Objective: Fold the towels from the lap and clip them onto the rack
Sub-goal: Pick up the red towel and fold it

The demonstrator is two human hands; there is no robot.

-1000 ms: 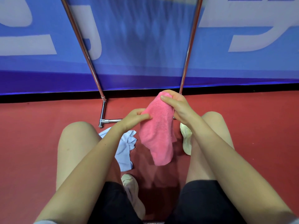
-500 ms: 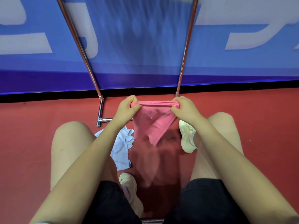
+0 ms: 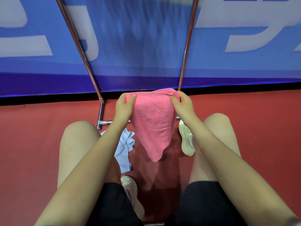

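Note:
A pink towel (image 3: 152,121) hangs in the air between my knees, its top edge stretched level and its lower end tapering to a point. My left hand (image 3: 124,106) pinches the top left corner, and my right hand (image 3: 183,105) pinches the top right corner. A pale blue towel (image 3: 124,148) lies crumpled against my left thigh, partly hidden by my left forearm. The metal rack (image 3: 78,44) rises right in front of me, with two slanted poles and a base bar on the floor. A large blue towel (image 3: 140,38) hangs between the poles, blurred. No clips are visible.
I sit on a red floor (image 3: 32,144) with knees apart. A blue banner wall (image 3: 244,30) with white shapes stands close behind the rack. My pale shoes (image 3: 186,139) rest on the floor near the rack's base bar (image 3: 104,122).
The pink towel went from a bunched wad held by both hands to spread out. My hands moved apart and up, each now holding a top corner, and the towel hangs longer.

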